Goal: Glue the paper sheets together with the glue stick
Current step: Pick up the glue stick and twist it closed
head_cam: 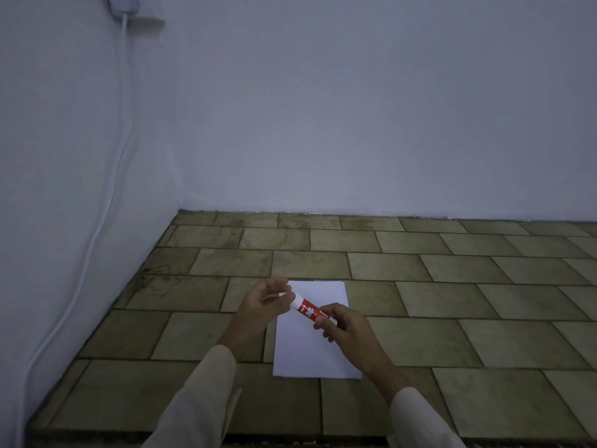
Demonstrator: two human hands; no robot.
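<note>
Red glue stick (pixel 309 311) held above white paper sheets (pixel 315 347) on tiled floor (pixel 452 286), left hand (pixel 265 303) pinching its white cap end, right hand (pixel 342 328) gripping its base.

glue stick (pixel 309 311) | red label reads "glue stick" | smaller print unreadable

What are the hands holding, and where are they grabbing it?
Both hold the glue stick: the left hand pinches its white cap end, the right hand grips the red bottom end, above the paper.
</note>
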